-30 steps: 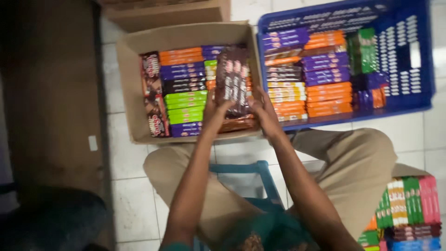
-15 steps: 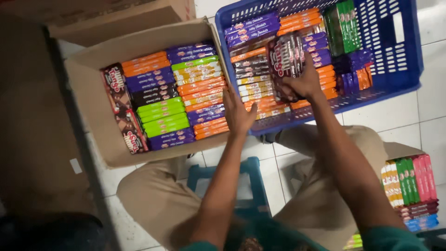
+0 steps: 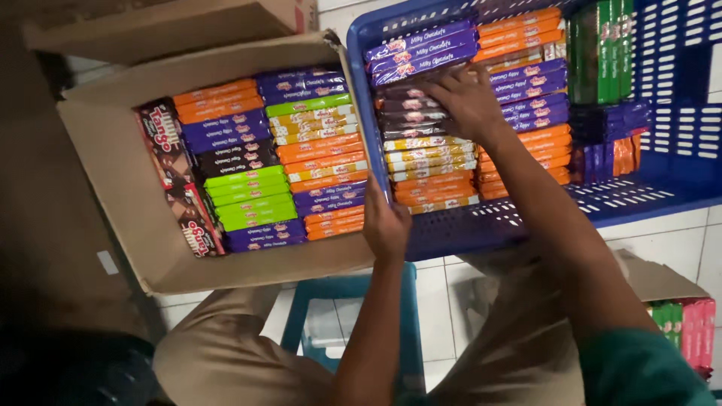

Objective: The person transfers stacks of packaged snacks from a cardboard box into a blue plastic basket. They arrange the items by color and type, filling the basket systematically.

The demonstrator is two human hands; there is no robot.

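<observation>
A blue slotted crate [image 3: 677, 98] was seen on the far right of the tiled floor, packed with rows of flat snack packets, and a cardboard box [image 3: 113, 188] filled the same way was set just beside it on the left, the two touching along one side; the right hand [image 3: 466, 101] was laid palm down inside the crate, on the dark brown packets [image 3: 410, 113] in the left column, with its fingers bent over them and pressed against the stack, though whether any packet was actually gripped could not be told; purple packets [image 3: 421, 49] were stacked at the far end of that column, yellow packets [image 3: 429, 154] and orange packets [image 3: 436, 188] on its near side; the left hand [image 3: 387, 225] was placed at the near corner of the crate, its fingers curled over the crate's rim where it met the box; green packets [image 3: 602, 53] were stood on edge further right in the crate; inside the box, lime green packets [image 3: 248, 195] were ranged in the middle rows, and brown wafer packets [image 3: 177, 173] were lined along its left wall; a teal stool [image 3: 353, 316] was seen near, between the knees; more green and pink packets [image 3: 688, 323] were stacked at the near right edge.
</observation>
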